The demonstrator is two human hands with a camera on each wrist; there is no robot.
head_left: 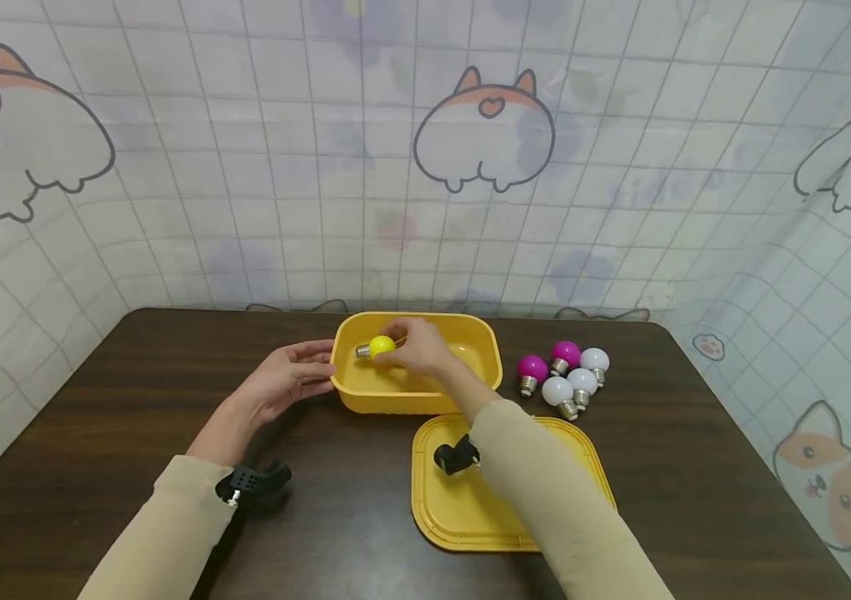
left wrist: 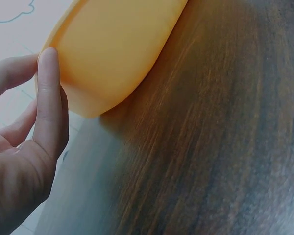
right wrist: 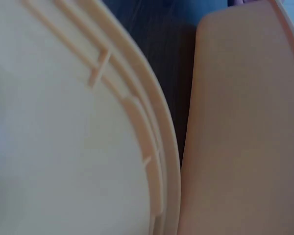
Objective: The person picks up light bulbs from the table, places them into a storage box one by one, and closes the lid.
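A yellow plastic box (head_left: 417,402) stands open near the back of the table. My right hand (head_left: 419,346) reaches inside it and pinches a yellow light bulb (head_left: 382,346) by its round end, the metal screw base pointing left. At the box's left end, my left hand (head_left: 292,379) touches the wall with fairly straight fingers. In the left wrist view, its fingertips (left wrist: 49,53) rest right at the rim. The right wrist view shows the box wall (right wrist: 245,127) and the lid, with the right hand out of sight.
A yellow lid (head_left: 463,521) lies in front of the box, partly under the right sleeve. To the right of the box sit two magenta bulbs (head_left: 533,368) and three white bulbs (head_left: 558,390). A patterned cloth (head_left: 365,208) hangs behind the dark wooden table (head_left: 95,442).
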